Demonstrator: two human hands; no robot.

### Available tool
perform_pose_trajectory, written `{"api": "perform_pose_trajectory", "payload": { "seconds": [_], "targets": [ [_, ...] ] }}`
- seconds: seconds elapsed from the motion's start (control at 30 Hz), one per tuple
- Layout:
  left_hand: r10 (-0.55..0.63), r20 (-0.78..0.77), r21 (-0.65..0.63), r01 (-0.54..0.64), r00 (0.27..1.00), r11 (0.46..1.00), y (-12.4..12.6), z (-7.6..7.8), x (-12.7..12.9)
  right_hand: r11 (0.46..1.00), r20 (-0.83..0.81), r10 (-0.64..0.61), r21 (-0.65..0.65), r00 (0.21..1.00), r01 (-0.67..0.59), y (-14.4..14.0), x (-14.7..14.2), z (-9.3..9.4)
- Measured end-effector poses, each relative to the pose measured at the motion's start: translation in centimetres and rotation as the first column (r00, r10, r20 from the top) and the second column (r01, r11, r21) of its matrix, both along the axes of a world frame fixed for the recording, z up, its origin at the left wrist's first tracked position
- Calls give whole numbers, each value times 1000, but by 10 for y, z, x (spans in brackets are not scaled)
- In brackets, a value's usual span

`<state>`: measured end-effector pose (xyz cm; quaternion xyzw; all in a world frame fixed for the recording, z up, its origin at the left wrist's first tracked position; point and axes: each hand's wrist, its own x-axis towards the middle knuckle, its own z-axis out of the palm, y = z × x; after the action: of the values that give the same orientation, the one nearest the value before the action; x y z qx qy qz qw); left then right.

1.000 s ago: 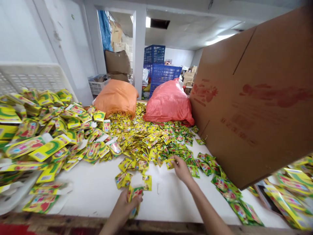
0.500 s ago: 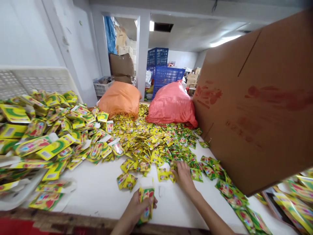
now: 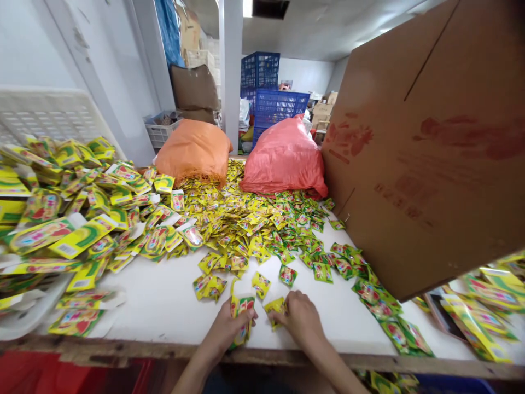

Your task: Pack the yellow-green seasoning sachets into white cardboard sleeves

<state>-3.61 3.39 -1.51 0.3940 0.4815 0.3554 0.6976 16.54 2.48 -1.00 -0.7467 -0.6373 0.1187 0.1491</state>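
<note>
Near the table's front edge, my left hand [image 3: 225,330] is wrapped round a small yellow-green carton [image 3: 243,307], held upright with its white flap raised at the top. Just to its right, my right hand [image 3: 304,319] pinches a yellow sachet [image 3: 274,311] between thumb and fingers, apart from the carton. A loose yellow sachet [image 3: 261,284] and a green sachet [image 3: 288,275] lie on the white tabletop beyond the hands. Behind them spreads a large heap of yellow and green sachets [image 3: 246,219].
Many yellow cartons [image 3: 84,235] are piled at the left, partly over a white tray [image 3: 45,312]. An orange sack [image 3: 192,150] and a red sack [image 3: 285,158] stand behind the sachets. A large cardboard box [image 3: 418,164] leans over the right side, beside more cartons [image 3: 478,323].
My right hand has drawn back from the heap toward the carton, bringing a yellow sachet. My left hand still holds the carton. The view has tilted down.
</note>
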Motion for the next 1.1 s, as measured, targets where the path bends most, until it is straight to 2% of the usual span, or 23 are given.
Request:
{"api": "perform_pose_trajectory", "payload": {
  "seconds": [0.1,0.2,0.33,0.43,0.6,0.77,0.87,0.97,1.03,1.1],
  "targets": [
    [21,-10,26,-21,1000,999,-1,-3,0,998,-210,52,-22,976,-57,-2,-12,-4],
    [15,1,39,-15,1000,999,-1,-5,-1,989,-360,124,-26,925,-143,19,7,10],
    [17,-1,28,-17,1000,999,0,-4,0,993,-268,115,-3,956,-120,59,39,24],
    [24,5,43,-24,1000,999,-1,-2,1,999,-169,40,-6,985,-41,71,39,12],
    [68,42,52,-70,997,996,-2,-2,-2,999,-79,-53,1,995,53,63,32,-13],
    [2,28,9,-2,1000,1000,-1,-2,-2,997,-116,-75,-36,990,72,60,42,-17],
    [3,39,25,-4,999,1000,-1,-3,-3,998,-122,-54,-50,991,48,55,46,-12],
    [23,55,9,-23,998,1000,-3,-1,-3,999,-134,12,-44,991,-18,43,42,2],
    [11,66,-6,-11,998,1000,-3,3,-3,994,-180,86,-50,980,-97,33,30,16],
    [-29,79,10,28,996,1000,-3,8,-1,985,-312,169,8,935,-175,25,10,30]
  ]
}}
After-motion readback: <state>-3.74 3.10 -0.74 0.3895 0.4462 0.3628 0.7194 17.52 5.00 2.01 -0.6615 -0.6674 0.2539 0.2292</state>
